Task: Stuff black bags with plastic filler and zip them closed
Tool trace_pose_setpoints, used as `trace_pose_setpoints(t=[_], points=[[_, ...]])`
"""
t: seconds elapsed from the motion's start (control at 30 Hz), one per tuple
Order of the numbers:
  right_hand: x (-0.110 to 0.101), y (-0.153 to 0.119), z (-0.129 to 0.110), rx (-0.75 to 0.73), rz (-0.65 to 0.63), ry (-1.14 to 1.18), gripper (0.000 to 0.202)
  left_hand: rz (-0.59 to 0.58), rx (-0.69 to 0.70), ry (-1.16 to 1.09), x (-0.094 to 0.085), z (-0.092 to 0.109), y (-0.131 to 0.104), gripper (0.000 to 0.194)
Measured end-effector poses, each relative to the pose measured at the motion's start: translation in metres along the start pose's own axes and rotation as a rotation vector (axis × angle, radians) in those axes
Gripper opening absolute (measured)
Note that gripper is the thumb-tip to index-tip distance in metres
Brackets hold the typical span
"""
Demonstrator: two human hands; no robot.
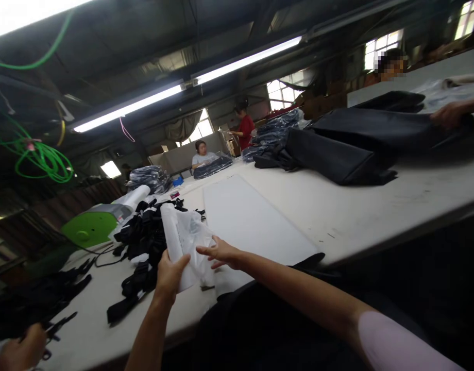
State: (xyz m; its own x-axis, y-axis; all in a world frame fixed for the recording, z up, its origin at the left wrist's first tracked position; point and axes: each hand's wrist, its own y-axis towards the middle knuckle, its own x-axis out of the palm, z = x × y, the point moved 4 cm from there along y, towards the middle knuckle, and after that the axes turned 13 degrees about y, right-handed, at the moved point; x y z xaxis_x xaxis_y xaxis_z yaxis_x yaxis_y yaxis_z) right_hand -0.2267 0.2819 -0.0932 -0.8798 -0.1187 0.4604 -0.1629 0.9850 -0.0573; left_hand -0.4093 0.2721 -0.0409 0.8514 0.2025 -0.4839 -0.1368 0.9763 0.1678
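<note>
My left hand [170,275] is closed around the lower part of a white roll of plastic film [170,226], thumb on the near side. A loose, see-through sheet of film [195,238] hangs off the roll's right side. Beside that sheet is my right hand [223,252], its fingers apart; whether the fingertips touch the film is hard to tell. Under and right of my hands lies a large pale sheet [256,221] with a black underside showing at its near corner. Black straps with buckles [144,252] are heaped left of the roll.
A green machine [92,226] stands at the table's left. Another person's hand [26,348] is at lower left near black straps. At right, another hand [449,114] grips black fabric pieces [337,154]. Plastic-wrapped bundles [275,129] and two people are farther back.
</note>
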Motion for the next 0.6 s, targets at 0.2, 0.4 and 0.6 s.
trace_pose_setpoints(t=[0.2, 0.4, 0.6], points=[[0.021, 0.007, -0.027, -0.032, -0.013, 0.372, 0.064, -0.2, 0.036, -0.207, -0.026, 0.032, -0.047, 0.072], [0.018, -0.018, -0.058, -0.185, -0.086, 0.535, 0.038, -0.083, -0.2, -0.465, -0.043, 0.009, -0.061, 0.064], [0.007, -0.022, -0.063, -0.283, 0.0, 0.59, 0.028, -0.033, -0.303, -0.608, -0.035, -0.009, -0.075, 0.054]])
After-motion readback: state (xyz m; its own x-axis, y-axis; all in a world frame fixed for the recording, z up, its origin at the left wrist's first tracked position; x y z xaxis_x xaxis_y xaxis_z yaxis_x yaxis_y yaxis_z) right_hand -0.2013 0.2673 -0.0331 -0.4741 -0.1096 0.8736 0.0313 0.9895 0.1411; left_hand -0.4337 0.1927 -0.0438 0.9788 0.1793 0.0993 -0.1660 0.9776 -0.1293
